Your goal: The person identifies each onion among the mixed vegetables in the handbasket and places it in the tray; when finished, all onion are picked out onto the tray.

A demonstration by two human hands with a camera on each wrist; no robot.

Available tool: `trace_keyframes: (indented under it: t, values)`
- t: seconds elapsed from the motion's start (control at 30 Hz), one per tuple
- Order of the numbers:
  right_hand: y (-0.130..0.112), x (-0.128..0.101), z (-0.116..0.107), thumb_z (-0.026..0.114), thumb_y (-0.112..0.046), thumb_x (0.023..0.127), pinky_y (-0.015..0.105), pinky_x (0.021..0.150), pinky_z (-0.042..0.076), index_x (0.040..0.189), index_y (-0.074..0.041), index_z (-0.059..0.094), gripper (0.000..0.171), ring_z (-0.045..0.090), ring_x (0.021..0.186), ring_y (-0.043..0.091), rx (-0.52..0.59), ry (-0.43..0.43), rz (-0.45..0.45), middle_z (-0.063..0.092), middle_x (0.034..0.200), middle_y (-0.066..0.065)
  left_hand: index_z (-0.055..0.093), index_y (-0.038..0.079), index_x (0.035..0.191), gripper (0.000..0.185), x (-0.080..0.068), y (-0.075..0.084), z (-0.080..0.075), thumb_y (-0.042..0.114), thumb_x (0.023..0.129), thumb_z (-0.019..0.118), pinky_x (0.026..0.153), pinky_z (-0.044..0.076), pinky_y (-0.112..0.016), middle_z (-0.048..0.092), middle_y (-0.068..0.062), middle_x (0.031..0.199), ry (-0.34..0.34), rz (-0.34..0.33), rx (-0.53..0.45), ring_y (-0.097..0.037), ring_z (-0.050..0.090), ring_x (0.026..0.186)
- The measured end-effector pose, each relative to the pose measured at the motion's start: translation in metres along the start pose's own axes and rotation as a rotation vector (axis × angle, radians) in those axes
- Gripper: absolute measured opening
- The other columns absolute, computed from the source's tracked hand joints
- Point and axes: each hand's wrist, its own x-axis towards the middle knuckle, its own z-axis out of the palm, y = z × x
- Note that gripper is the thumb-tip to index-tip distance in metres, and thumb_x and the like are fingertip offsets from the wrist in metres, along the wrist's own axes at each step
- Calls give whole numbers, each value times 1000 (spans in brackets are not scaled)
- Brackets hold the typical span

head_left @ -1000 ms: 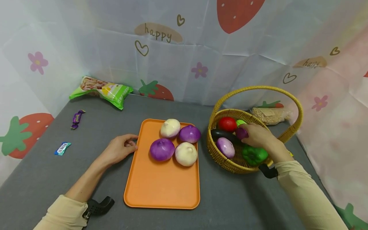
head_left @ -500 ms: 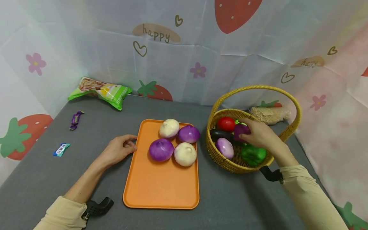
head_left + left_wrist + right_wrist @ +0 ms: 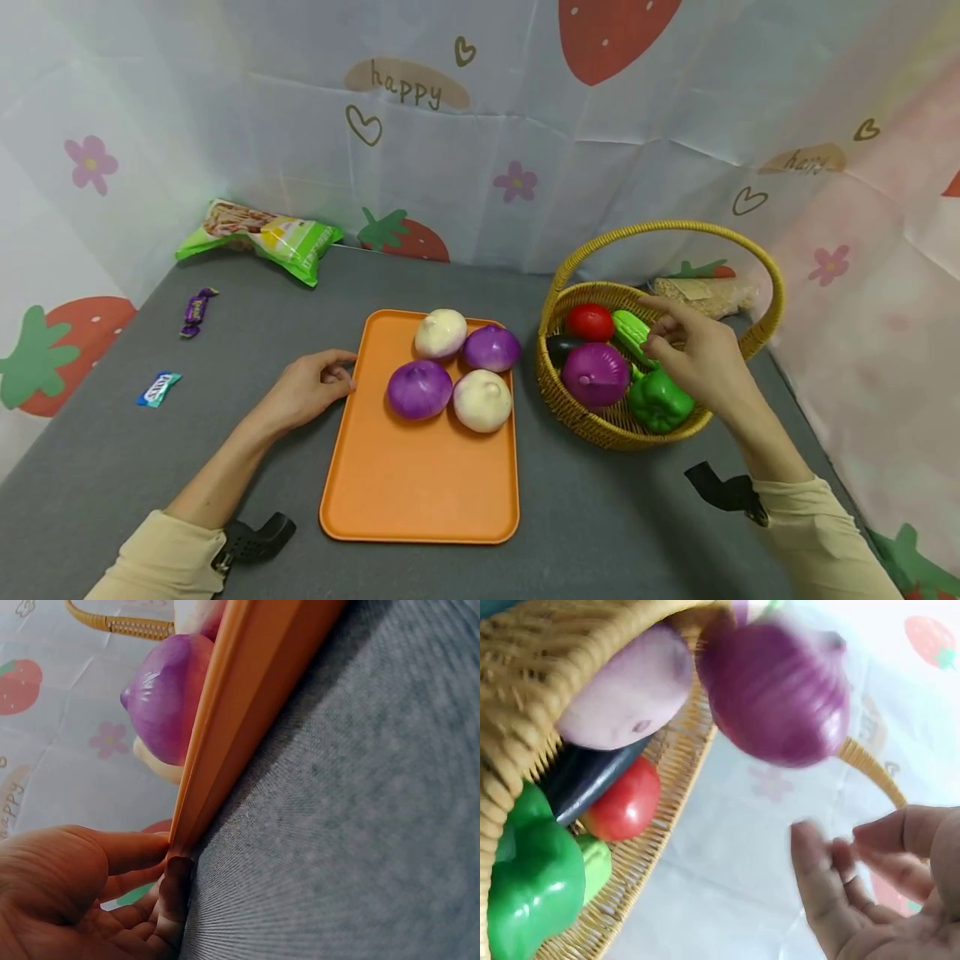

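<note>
My left hand (image 3: 311, 392) is at the left edge of an orange tray (image 3: 420, 492), thumb and fingertips pinching its rim in the left wrist view. Two purple onions (image 3: 420, 390) and two white onions (image 3: 482, 402) lie on the tray. Over the yellow wicker basket (image 3: 581, 429), a purple onion (image 3: 780, 697) is apart from my right hand (image 3: 701, 354), blurred in the right wrist view. The right fingers are loosely bent with nothing between them. Inside the basket are a tomato (image 3: 590, 322), an eggplant (image 3: 592, 776), a green pepper (image 3: 662, 402), a light green vegetable (image 3: 633, 333) and a pale purple bulb (image 3: 634, 694).
The basket's tall handle (image 3: 675, 227) arches above it. Behind it lies a clear bag of grain-like bits (image 3: 708, 296). A green snack bag (image 3: 262, 237) rests at the back left, with two wrapped candies (image 3: 197, 312) nearer on the grey table.
The right hand gripped the purple onion and moved it left within the basket, then let go and drew back right. The onion now covers the pale bulb. The left hand stayed put.
</note>
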Motion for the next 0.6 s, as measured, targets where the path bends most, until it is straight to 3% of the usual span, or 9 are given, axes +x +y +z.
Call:
trace_keyframes:
  t: [0.07, 0.17, 0.33, 0.6]
  values:
    - [-4, -3, 5, 60, -12, 93, 33, 64, 52, 133, -12, 59, 39, 69, 86, 26, -27, 33, -52, 67, 94, 8, 58, -4, 129, 40, 0, 0, 0, 10, 92, 62, 75, 47, -30, 69, -11, 93, -1, 5, -3, -13, 61, 78]
    - [-9, -5, 14, 64, -20, 94, 44, 79, 55, 132, -10, 59, 40, 66, 94, 28, -67, -35, -94, 65, 106, 12, 57, -4, 130, 39, -1, 0, -1, 10, 93, 61, 75, 47, -30, 69, -12, 94, -3, 7, -8, -13, 61, 79]
    - [-12, -4, 27, 62, -32, 95, 55, 92, 47, 138, -11, 55, 48, 59, 111, 35, -104, -218, -74, 59, 130, 19, 57, -4, 131, 40, -1, -1, -1, 11, 94, 61, 75, 47, -30, 69, -12, 95, -10, 3, -12, -13, 62, 80]
    - [-2, -3, 34, 63, -22, 93, 56, 95, 48, 134, -8, 58, 44, 61, 115, 38, -114, -263, -60, 58, 134, 22, 56, -4, 131, 41, -1, 0, -1, 11, 93, 62, 76, 48, -31, 69, -12, 95, -11, 0, -12, -13, 62, 81]
